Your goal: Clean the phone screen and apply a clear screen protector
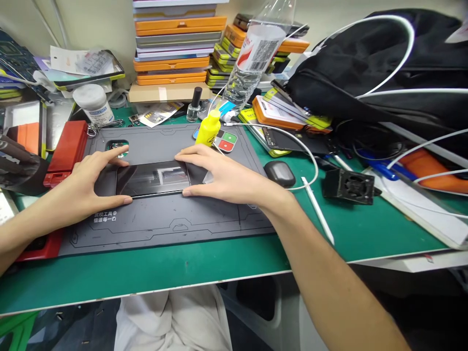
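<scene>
Phone [142,180] on mat [212,214], nearer its left edge than right | left hand [89,178], right hand [226,175]: thumbs and fingers parted phone-wide, gripping its long edges at opposite ends | likely light, stiff, slippery, fragile; best held by edges

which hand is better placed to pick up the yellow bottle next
Probably the right hand: it holds the right end of the dark panel, close to the yellow bottle. The left hand, at the opposite end, is farther away.
</scene>
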Tool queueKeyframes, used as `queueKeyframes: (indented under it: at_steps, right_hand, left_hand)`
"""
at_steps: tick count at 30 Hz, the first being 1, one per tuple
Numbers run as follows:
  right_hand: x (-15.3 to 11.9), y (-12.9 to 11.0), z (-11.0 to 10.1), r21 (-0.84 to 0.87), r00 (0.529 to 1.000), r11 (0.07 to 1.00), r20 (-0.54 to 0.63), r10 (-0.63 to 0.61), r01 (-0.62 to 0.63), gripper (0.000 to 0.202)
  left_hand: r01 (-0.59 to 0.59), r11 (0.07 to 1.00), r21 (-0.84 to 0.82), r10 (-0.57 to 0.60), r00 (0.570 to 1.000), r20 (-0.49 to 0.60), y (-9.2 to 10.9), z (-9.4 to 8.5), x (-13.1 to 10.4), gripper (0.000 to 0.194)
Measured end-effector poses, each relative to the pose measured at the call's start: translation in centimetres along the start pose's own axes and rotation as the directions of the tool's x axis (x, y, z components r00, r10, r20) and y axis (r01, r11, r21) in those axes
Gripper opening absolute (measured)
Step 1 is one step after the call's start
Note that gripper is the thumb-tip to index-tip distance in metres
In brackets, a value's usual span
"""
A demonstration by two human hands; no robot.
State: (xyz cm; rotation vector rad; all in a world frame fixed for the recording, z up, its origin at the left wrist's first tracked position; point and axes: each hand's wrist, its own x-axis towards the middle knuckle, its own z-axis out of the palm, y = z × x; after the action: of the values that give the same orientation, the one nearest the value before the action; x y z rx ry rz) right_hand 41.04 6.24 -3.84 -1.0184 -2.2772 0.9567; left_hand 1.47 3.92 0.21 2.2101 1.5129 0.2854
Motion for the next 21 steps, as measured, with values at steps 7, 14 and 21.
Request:
queueKeyframes:
  at_steps: [7, 14, 21]
  right_hand:
    - [-0.03, 0.05, -0.08, -0.011, 1.000, 1.000, -0.001, -0.017, 0.017, 0.075]
    - [-0.05, -0.17, -0.19, -0.012, 1.000, 1.000, 0.001, -0.004, 0.004, 0.075]
    - [-0.16, -0.11, -0.29, 0.010, 1.000, 1.000, 0.003, -0.005, 0.005, 0.073]
  left_hand:
    - [-0.016, 1.000, -0.012, 0.016, 1.000, -0.010, -0.08, 0.04, -0.03, 0.129]
    - [-0.019, 1.000, 0.000, 0.019, 1.000, 0.001, 0.13, 0.00, -0.02, 0.126]
    - [-0.014, 1.000, -0.018, 0.014, 1.000, -0.008, 0.52, 0.03, -0.02, 0.125]
